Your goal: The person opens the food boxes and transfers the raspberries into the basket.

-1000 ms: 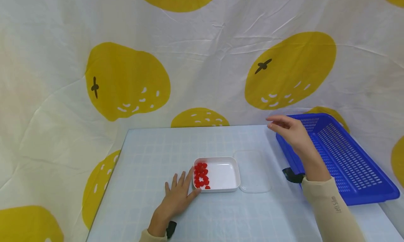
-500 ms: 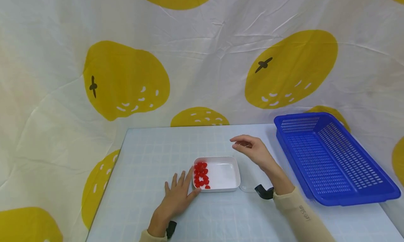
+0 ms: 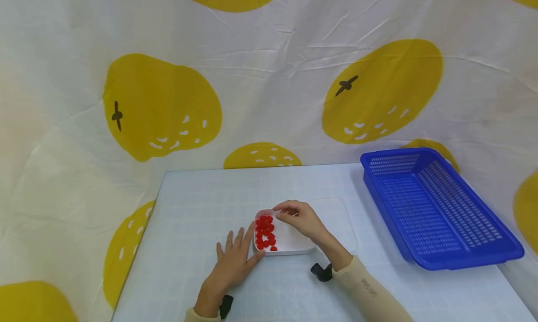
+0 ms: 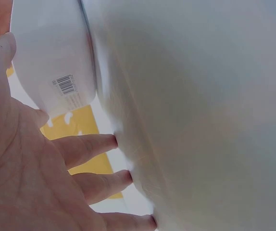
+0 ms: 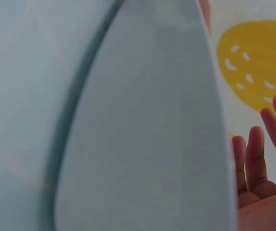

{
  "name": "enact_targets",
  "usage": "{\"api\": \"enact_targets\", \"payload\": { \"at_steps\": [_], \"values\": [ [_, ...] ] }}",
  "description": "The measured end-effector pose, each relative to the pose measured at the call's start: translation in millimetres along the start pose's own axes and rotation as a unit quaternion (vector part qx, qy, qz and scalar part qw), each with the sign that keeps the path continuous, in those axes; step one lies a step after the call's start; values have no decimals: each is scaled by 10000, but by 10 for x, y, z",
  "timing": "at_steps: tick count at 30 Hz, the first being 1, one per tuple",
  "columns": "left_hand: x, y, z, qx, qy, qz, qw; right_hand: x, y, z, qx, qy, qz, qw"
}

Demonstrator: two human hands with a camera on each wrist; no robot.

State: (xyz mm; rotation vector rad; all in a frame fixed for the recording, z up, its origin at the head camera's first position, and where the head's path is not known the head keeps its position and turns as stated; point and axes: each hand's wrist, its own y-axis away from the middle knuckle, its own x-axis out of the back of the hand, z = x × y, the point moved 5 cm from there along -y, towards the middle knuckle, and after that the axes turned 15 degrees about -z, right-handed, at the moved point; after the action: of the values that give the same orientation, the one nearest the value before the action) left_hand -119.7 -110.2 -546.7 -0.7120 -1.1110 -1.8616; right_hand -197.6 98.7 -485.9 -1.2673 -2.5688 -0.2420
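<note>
A white box (image 3: 290, 253) lies on the pale table (image 3: 201, 200), a little below the middle of the head view. The red pieces (image 3: 264, 227) are gathered at its left end; they are too small to tell what they are.

The left hand (image 3: 233, 261) lies with palm down and spread fingers, index and thumb against the left end of the box. It grips nothing. In the left wrist view, the other fingertips rest on the table, and the small print on the box, beside the barcode (image 4: 66, 84), cannot be read.

The right hand (image 3: 306, 221) hangs over the box, coming from the lower right, with fingers loosely bent and a gap between thumb and index. I see nothing in its hold. It covers part of the box; in the right wrist view, this hand is cut by the edge.

The clear lid (image 3: 342, 219) beside the box is faint and partly hidden by the right arm. Further right stands a blue basket (image 3: 437, 219).
</note>
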Motion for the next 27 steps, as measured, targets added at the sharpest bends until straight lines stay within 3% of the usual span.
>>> {"api": "enact_targets", "payload": {
  "at_steps": [11, 19, 27],
  "values": [
    [-17, 23, -38, 48, -21, -11, 10000, -281, -131, 195, -444, 367, 26, 9983],
    [12, 18, 4, -74, 77, -73, 9999, -394, -185, 239, -326, 825, -137, 9960],
    [24, 15, 43, -168, 111, -109, 9997, -410, -222, 299, -663, 905, -153, 9936]
  ]
}}
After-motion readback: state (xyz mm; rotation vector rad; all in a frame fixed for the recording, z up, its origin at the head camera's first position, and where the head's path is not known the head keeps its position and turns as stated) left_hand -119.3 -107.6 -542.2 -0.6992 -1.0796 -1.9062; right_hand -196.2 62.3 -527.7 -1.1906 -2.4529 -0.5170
